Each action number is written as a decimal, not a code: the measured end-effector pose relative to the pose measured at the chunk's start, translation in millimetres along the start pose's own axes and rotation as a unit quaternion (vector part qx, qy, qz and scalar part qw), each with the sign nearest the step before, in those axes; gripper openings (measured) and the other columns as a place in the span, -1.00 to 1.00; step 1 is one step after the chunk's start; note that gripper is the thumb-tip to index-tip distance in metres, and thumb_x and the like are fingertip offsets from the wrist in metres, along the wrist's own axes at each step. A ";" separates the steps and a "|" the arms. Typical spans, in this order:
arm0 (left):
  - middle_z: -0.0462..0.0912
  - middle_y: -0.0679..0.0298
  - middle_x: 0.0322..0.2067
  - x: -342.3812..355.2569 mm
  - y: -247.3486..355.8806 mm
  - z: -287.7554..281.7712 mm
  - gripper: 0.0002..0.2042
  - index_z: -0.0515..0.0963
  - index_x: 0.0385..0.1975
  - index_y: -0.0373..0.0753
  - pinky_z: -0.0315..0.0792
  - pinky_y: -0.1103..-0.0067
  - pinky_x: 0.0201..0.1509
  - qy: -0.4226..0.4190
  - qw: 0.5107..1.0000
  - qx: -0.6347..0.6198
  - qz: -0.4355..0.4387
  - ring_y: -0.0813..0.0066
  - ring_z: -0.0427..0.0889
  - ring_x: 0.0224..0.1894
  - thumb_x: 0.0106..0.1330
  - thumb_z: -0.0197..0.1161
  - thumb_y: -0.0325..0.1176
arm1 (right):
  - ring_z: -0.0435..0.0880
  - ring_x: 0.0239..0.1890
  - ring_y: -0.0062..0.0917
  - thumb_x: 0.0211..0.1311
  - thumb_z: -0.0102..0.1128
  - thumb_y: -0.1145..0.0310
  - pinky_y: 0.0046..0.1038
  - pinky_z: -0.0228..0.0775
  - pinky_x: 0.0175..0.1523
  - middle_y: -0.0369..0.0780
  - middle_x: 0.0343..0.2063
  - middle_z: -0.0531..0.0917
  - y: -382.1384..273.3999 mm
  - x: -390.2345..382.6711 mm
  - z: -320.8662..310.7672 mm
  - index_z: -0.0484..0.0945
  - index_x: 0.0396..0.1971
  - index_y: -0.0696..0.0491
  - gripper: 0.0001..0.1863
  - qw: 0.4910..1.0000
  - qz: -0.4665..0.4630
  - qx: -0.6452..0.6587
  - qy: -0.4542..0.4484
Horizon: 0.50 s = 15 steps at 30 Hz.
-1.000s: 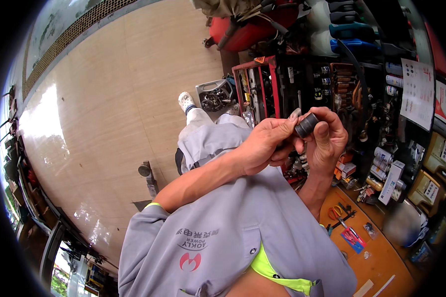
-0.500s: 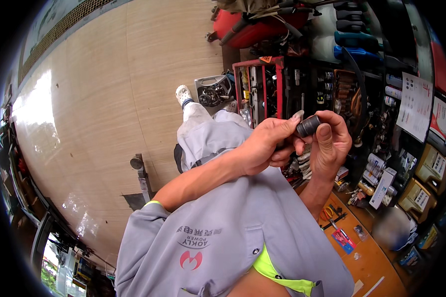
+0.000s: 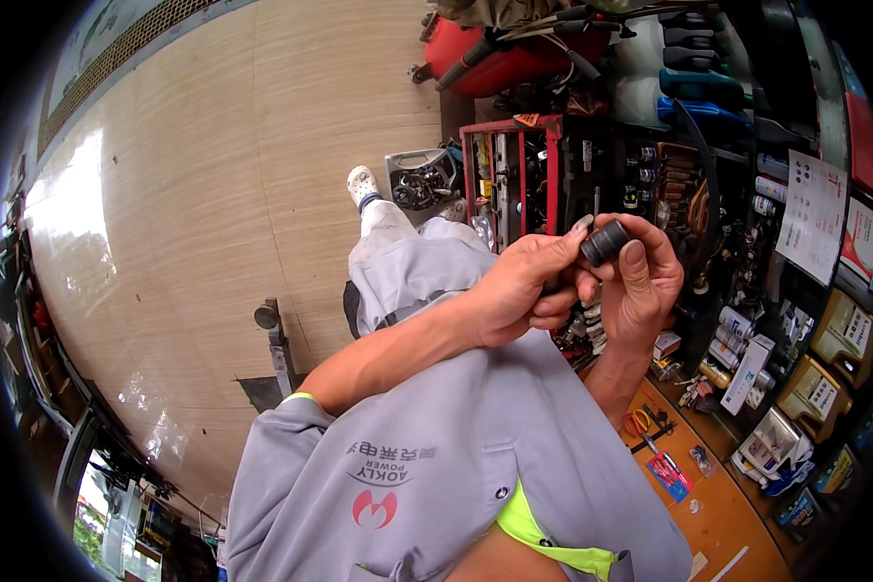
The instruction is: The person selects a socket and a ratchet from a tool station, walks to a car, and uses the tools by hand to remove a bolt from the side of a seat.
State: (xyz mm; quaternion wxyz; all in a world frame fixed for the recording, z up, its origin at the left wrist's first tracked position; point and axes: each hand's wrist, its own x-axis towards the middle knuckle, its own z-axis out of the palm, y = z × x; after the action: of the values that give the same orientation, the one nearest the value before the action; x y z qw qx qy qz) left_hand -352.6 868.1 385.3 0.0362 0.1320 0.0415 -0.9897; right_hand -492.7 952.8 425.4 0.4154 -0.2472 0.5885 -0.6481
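Barely shifted black cylinder (image 3: 604, 242) in both curled hands (image 3: 526, 289) (image 3: 647, 288)

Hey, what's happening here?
Someone in a grey shirt is holding up a dark, ridged cylinder with bare hands. The right hand has it between thumb and fingers; the left hand is right at its other end, though whether it grips is unclear. Beyond the hands stands a red-framed rack, and an open grey case sits on the floor.
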 end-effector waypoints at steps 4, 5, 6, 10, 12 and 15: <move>0.58 0.36 -0.54 2.7 -1.2 -0.6 -0.60 0.55 -0.30 -0.23 0.02 0.71 -0.74 0.015 1.000 -0.004 -0.006 0.74 0.14 -0.77 0.53 -0.07 -0.03 | 0.61 -0.35 -0.58 0.19 0.37 0.40 -0.56 0.51 -0.23 -0.06 -0.18 0.68 2.6 0.1 -1.3 0.51 0.02 0.25 -0.56 1.000 -0.002 0.015 0.016; 0.57 0.37 -0.54 3.6 -1.2 0.0 -0.61 0.54 -0.31 -0.21 0.01 0.71 -0.74 0.021 1.000 -0.006 -0.007 0.74 0.14 -0.77 0.53 -0.07 -0.02 | 0.61 -0.34 -0.58 0.15 0.41 0.41 -0.56 0.51 -0.22 -0.08 -0.19 0.68 2.4 0.0 -0.6 0.51 0.03 0.25 -0.53 1.000 -0.011 0.015 0.018; 0.57 0.37 -0.55 4.8 -1.4 0.6 -0.62 0.52 -0.32 -0.19 0.00 0.71 -0.74 0.027 1.000 -0.008 -0.009 0.74 0.14 -0.77 0.53 -0.07 -0.02 | 0.61 -0.33 -0.58 0.11 0.44 0.43 -0.56 0.51 -0.20 -0.09 -0.20 0.68 1.9 -0.2 -0.1 0.51 0.04 0.25 -0.50 0.999 -0.019 0.015 0.020; 0.53 0.41 -0.57 10.5 -3.7 2.2 -0.65 0.48 -0.32 -0.14 -0.03 0.71 -0.73 0.030 0.998 0.048 -0.010 0.74 0.13 -0.77 0.51 -0.06 0.00 | 0.63 -0.28 -0.56 -0.02 0.52 0.50 -0.55 0.52 -0.14 -0.16 -0.22 0.69 -6.0 -8.8 3.0 0.51 0.06 0.24 -0.42 0.989 -0.085 -0.112 0.052; 0.48 0.46 -0.58 14.7 -6.9 3.5 -0.62 0.48 -0.31 -0.12 -0.07 0.72 -0.71 0.060 0.994 0.091 -0.011 0.77 0.10 -0.75 0.49 -0.05 0.07 | 0.64 -0.28 -0.56 -0.06 0.55 0.49 -0.55 0.51 -0.11 -0.16 -0.24 0.69 -12.0 -8.7 2.4 0.53 0.03 0.24 -0.42 0.961 -0.153 -0.228 0.032; 0.41 0.50 -0.60 24.5 -12.0 5.2 -0.64 0.50 -0.29 -0.13 -0.05 0.71 -0.68 0.078 0.992 0.100 -0.019 0.78 0.12 -0.72 0.50 -0.04 0.03 | 0.65 -0.27 -0.51 -0.13 0.58 0.49 -0.52 0.51 -0.10 -0.14 -0.28 0.68 -16.1 -9.6 -6.4 0.55 0.00 0.23 -0.40 0.910 -0.220 -0.350 0.020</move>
State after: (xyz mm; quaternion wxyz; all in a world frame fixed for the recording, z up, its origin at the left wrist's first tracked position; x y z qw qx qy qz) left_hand -378.5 878.1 384.7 0.0002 0.2108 -0.0522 -0.9761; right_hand -496.7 963.6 441.4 0.1368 -0.4874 0.7164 -0.4801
